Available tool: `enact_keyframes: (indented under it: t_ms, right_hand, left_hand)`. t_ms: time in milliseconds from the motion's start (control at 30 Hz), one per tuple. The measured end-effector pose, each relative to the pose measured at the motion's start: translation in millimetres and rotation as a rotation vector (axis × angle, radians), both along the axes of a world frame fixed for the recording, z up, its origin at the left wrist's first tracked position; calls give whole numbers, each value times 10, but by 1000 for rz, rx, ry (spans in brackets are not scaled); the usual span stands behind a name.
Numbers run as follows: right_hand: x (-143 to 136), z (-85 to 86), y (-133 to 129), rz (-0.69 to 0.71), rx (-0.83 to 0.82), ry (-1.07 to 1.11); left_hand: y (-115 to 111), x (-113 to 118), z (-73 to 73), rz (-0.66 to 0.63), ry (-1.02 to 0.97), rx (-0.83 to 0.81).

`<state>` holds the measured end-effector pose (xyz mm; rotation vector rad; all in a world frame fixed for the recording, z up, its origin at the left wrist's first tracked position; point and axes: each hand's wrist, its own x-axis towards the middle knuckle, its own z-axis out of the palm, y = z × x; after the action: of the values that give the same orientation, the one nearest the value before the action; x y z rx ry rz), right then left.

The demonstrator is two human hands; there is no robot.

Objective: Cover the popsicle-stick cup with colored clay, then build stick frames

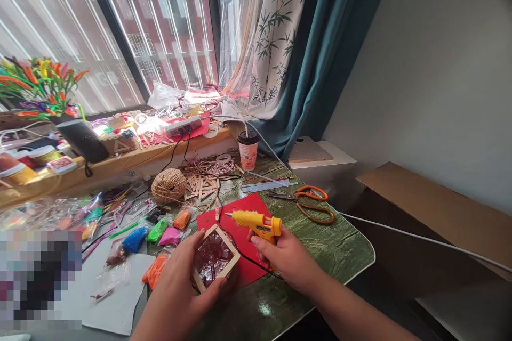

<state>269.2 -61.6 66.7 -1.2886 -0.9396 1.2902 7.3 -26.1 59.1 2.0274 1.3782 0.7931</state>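
Note:
In my right hand (pixel 282 258) is a yellow hot glue gun (pixel 256 222), its nozzle pointing left; the fingers wrap round its handle. A thin black cord runs near it across the table. My left hand (pixel 180 282) grips a small box with a wooden-stick rim (pixel 236 257), thumb on the near side and fingers on the far side. The box is tilted, and a dark red, shiny, clear-looking inside shows. Beneath both lies a sheet of red paper (pixel 250 202). The nozzle is just above the box's far edge, apart from it.
Orange-handled scissors (pixel 316 205), a ruler (pixel 266 185) and a paper cup (pixel 248 152) stand or lie beyond the red sheet. A twine ball (pixel 168 185), wooden sticks (pixel 202 186) and coloured clay packets (pixel 135 238) are to the left. A power strip (pixel 183 126) rests on the sill.

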Motion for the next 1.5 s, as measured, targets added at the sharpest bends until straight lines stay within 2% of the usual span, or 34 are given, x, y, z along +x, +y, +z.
enact_keyframes:
  t_ms: [133,267,500,667,800,1000,1367,1500]
  right_hand:
    - [-16,26,12,-2,-4,36]
    - [-19,67,10,-15,16,39]
    - [2,-14,12,-16,-43,61]
    - [-23,-34,-30,-17,-27,115]
    - [-114,-54,-124,-21,93,153]
    - [-227,-96,-179,48,118,115]
    - [-224,-79,-175,108,130,96]
    - [-232,-88,-178,73,136,94]
  left_hand:
    - [25,-19,56,-4,41,-31]
    - [55,-95,10,-61,119,-14]
    - [51,-124,47,-53,18,-111]
    - [27,-297,41,-71,43,19]
    - [-28,-443,-67,-112,36,-24]
    - [-121,-401,-171,-112,-6,-31]
    - [-125,-394,-189,-154,76,73]
    - [-115,-378,-60,-164,128,216]
